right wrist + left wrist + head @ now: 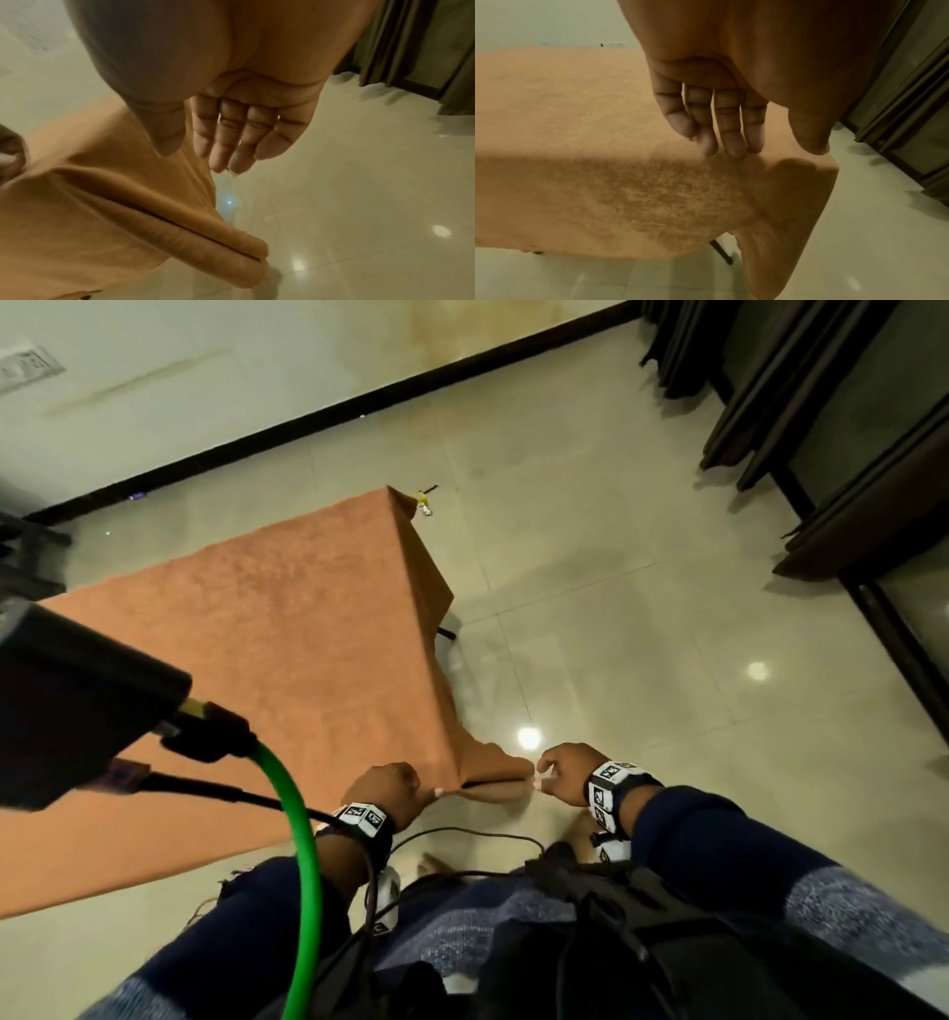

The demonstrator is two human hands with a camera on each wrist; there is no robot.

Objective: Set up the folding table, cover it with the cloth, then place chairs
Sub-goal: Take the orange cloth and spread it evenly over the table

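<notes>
An orange-brown cloth (pixel 287 634) covers the folding table, whose black leg (pixel 447 634) shows under the right side. My left hand (pixel 411 788) is at the near right corner. Its straight fingers (pixel 731 146) and thumb rest on the cloth (pixel 577 121) there. A folded flap of cloth (pixel 180 233) hangs off that corner. My right hand (pixel 544 775) is just right of the flap, its fingers (pixel 231 146) relaxed and the thumb close to the fabric. I cannot tell whether it touches the flap. No chairs are at the table.
Glossy tiled floor (pixel 642 608) spreads to the right and beyond the table. Dark curtains (pixel 821 428) line the right side. A wall with a black skirting (pixel 359 403) runs behind. A small yellow object (pixel 423 498) lies past the far corner. Dark furniture (pixel 25 557) stands at the left.
</notes>
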